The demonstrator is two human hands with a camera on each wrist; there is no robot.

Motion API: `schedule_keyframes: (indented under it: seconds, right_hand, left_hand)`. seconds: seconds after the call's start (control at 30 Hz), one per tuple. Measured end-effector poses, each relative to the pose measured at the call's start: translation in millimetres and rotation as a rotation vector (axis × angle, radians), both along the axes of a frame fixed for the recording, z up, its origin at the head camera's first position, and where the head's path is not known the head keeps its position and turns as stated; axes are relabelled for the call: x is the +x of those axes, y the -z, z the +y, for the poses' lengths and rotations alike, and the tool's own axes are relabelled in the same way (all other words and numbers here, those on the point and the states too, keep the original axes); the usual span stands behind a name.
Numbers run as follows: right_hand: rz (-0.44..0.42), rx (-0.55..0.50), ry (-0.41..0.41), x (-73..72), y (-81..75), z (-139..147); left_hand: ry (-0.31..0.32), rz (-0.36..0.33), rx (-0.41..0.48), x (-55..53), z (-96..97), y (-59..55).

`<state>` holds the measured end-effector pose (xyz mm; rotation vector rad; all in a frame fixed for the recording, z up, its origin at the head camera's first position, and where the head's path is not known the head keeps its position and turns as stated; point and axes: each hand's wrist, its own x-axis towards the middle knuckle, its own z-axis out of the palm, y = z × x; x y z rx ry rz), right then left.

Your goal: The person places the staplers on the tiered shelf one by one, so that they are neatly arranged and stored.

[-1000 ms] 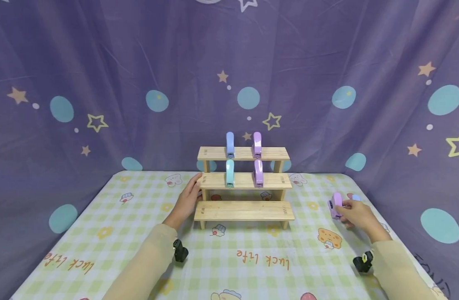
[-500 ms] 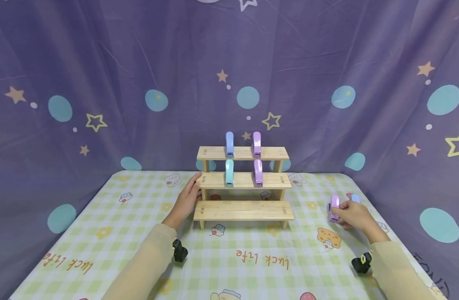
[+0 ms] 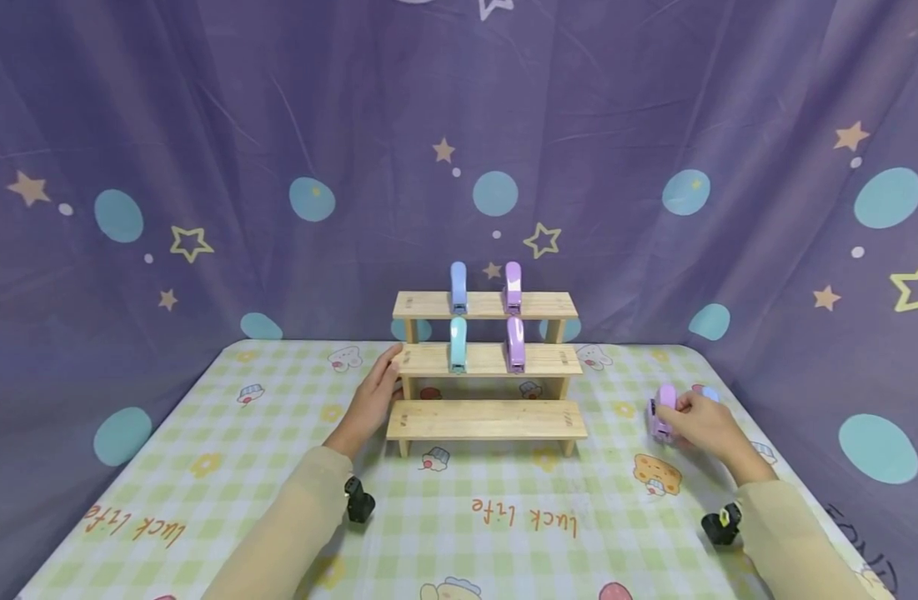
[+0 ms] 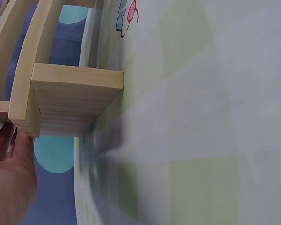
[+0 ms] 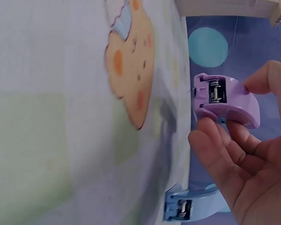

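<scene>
My right hand pinches a light purple mini stapler at the right of the table. In the right wrist view the thumb is on one side of the purple stapler and the fingers on the other. A blue stapler stands just beyond that hand, mostly hidden by it in the head view. My left hand touches the left end of a three-tier wooden shelf, its fingers extended and their tips hidden behind a board.
On the top tier stand a blue stapler and a purple stapler. The middle tier carries a teal stapler and another purple stapler. A checked cloth covers the table, and a purple curtain hangs behind.
The purple stapler in my right hand has shifted slightly left and turned a little within the fingers. My left hand stays at the shelf's end.
</scene>
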<state>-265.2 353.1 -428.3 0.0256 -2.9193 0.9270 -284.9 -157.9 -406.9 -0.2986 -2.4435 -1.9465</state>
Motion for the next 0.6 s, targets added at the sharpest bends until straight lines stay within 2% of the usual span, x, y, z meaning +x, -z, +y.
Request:
schedule_keyframes:
  seconds: [0.1, 0.17, 0.43, 0.6]
  right_hand:
    - [0.048, 0.036, 0.002, -0.4, -5.1, -3.4]
    - [0.059, 0.032, -0.004, 0.2, -9.6, -6.5]
    - [0.049, -0.011, -0.055, 8.2, -27.4, -26.2]
    - [0.068, -0.052, -0.101, 11.4, -36.0, -42.6]
  left_hand:
    - [0.011, -0.019, -0.008, 6.8, 2.3, -9.0]
    - [0.018, -0.017, -0.010, 7.8, 2.3, -10.1]
    - [0.002, 0.028, -0.015, -9.5, -3.2, 15.4]
    - [-0.009, 0.051, -0.025, -12.0, -5.1, 20.3]
